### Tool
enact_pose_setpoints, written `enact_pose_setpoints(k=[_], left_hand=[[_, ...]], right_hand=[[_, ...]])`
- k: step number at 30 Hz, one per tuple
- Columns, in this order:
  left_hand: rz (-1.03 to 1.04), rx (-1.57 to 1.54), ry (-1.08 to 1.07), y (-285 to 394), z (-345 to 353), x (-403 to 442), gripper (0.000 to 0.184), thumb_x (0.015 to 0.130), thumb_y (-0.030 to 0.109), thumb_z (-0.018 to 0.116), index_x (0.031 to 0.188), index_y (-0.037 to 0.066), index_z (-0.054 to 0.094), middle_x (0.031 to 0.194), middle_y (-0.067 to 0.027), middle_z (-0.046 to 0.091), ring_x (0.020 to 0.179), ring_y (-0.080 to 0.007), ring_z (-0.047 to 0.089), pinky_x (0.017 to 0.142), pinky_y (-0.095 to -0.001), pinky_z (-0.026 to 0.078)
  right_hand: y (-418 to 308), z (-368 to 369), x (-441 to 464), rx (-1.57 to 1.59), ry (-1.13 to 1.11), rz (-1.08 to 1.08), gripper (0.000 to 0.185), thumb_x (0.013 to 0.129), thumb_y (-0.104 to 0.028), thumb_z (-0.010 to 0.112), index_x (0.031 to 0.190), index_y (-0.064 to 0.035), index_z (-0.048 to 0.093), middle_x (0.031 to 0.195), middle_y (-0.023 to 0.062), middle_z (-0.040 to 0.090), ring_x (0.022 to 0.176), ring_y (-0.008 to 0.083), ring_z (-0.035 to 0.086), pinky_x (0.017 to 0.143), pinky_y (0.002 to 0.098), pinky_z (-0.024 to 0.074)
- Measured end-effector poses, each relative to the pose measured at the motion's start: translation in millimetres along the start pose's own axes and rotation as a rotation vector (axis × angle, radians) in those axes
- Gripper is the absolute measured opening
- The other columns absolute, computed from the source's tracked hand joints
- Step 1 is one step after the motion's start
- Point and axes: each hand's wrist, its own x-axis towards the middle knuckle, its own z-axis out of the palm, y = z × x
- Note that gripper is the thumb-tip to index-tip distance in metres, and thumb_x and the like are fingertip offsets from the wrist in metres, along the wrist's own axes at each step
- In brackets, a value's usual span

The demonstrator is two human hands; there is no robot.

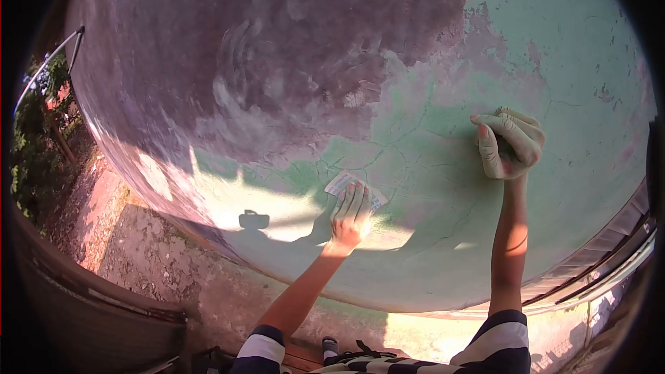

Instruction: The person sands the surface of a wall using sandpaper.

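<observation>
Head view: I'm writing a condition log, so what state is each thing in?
Green wall area: cracked and patchy, flaked in places.
Dark wall area: without green coating, streaked with pale smears.
Printed sheet: against the green wall area, partly covered.
Left hand: fingers extended over the printed sheet.
Right hand: fingers curled, dusty-looking; contents, if any, hidden.
Ground: partly sunlit, partly shaded.

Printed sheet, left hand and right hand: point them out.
Printed sheet (339,183): head view, uncovered left part.
Left hand (351,221): head view, back of hand.
Right hand (517,144): head view, middle of hand.
</observation>
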Motion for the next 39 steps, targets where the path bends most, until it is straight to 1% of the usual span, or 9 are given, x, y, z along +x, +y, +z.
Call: enact_pose_setpoints(k=[5, 7, 10, 14, 18, 23, 29, 33, 39], left_hand=[[0.028, 0.02, -0.086, -13.2, -29.1, 45.5, 0.047, 0.079, 0.007, 0.057, 0.124, -0.005, 0.06, 0.132, -0.0238, 0.058, 0.122, -0.0393, 0.057, 0.104, -0.0491, 0.043], [-0.062, -0.025, 0.091, -15.0, -44.9, 103.1, 0.05, 0.08, 0.007, 0.056, 0.127, -0.006, 0.058, 0.136, -0.025, 0.054, 0.128, -0.0419, 0.051, 0.105, -0.0506, 0.042], [0.004, 0.0, 0.064, -24.8, -43.5, 103.5, 0.053, 0.079, 0.007, 0.057, 0.13, -0.007, 0.056, 0.139, -0.0255, 0.051, 0.13, -0.0437, 0.048, 0.105, -0.0519, 0.042], [0.085, 0.004, -0.076, -29.4, -14.1, -16.4, 0.052, 0.079, 0.007, 0.058, 0.13, -0.007, 0.056, 0.137, -0.025, 0.053, 0.13, -0.0429, 0.049, 0.105, -0.0514, 0.042], [0.112, 0.018, -0.172, -30.5, -39.4, 40.5, 0.052, 0.079, 0.007, 0.058, 0.129, -0.006, 0.056, 0.137, -0.0245, 0.053, 0.13, -0.0417, 0.049, 0.105, -0.0507, 0.042], [0.057, 0.023, 0.091, -30.3, -50.0, 115.3, 0.053, 0.079, 0.006, 0.058, 0.131, -0.005, 0.055, 0.138, -0.0238, 0.053, 0.13, -0.0396, 0.049, 0.106, -0.0496, 0.041], [0.142, 0.034, -0.139, -41.3, -13.9, -23.1, 0.055, 0.078, 0.006, 0.057, 0.132, -0.003, 0.055, 0.139, -0.0227, 0.052, 0.129, -0.0389, 0.051, 0.106, -0.0485, 0.042], [0.138, 0.008, -0.188, -30.0, -41.7, 39.5, 0.055, 0.079, 0.004, 0.058, 0.133, -0.003, 0.054, 0.139, -0.0219, 0.052, 0.129, -0.0392, 0.05, 0.106, -0.0482, 0.043], [0.137, -0.079, 0.036, -11.2, -53.2, 129.2, 0.055, 0.081, 0.004, 0.057, 0.135, -0.008, 0.05, 0.141, -0.0274, 0.047, 0.134, -0.0443, 0.043, 0.108, -0.0516, 0.039]], right_hand=[[-0.6, -0.7, -1.4, -0.022, -0.009, 0.028, 0.008, 0.081, 0.003, 0.062, 0.078, 0.0048, 0.069, 0.049, 0.0016, 0.05, 0.042, 0.0111, 0.047, 0.043, 0.0243, 0.0353], [-0.9, -2.7, -2.5, -0.03, -0.016, 0.062, 0.01, 0.083, 0.002, 0.061, 0.078, 0.0055, 0.069, 0.049, 0.0016, 0.052, 0.042, 0.0105, 0.048, 0.043, 0.0243, 0.0356], [-0.9, -3.4, -2.6, -0.066, -0.001, 0.071, 0.011, 0.085, 0.002, 0.061, 0.078, 0.0059, 0.069, 0.049, 0.0019, 0.052, 0.042, 0.01, 0.048, 0.044, 0.024, 0.0352], [0.0, -7.9, -6.6, -0.07, 0.015, 0.133, 0.013, 0.087, 0.001, 0.061, 0.079, 0.0061, 0.07, 0.049, 0.0024, 0.053, 0.043, 0.0098, 0.048, 0.044, 0.0239, 0.035], [-1.9, -8.6, -6.1, -0.049, 0.071, 0.155, 0.015, 0.089, -0.001, 0.061, 0.08, 0.0062, 0.071, 0.05, 0.0038, 0.054, 0.043, 0.0102, 0.049, 0.044, 0.0241, 0.0349], [-0.4, -9.7, -7.1, -0.038, 0.117, 0.198, 0.016, 0.09, -0.001, 0.06, 0.08, 0.006, 0.071, 0.05, 0.0042, 0.054, 0.043, 0.0098, 0.05, 0.044, 0.0246, 0.0361], [-1.2, -12.0, -8.8, -0.067, 0.097, 0.249, 0.018, 0.092, -0.003, 0.062, 0.08, 0.0045, 0.072, 0.051, 0.0031, 0.055, 0.043, 0.0079, 0.052, 0.043, 0.0229, 0.0346], [-0.7, -10.5, -9.0, -0.049, 0.118, 0.232, 0.019, 0.093, -0.005, 0.062, 0.079, 0.0041, 0.072, 0.051, 0.0024, 0.055, 0.043, 0.0074, 0.052, 0.042, 0.0217, 0.034], [-2.8, -9.6, -10.6, -0.058, 0.182, 0.297, 0.021, 0.094, -0.006, 0.062, 0.079, 0.0039, 0.073, 0.052, 0.0015, 0.055, 0.043, 0.0063, 0.053, 0.041, 0.0213, 0.0336]])
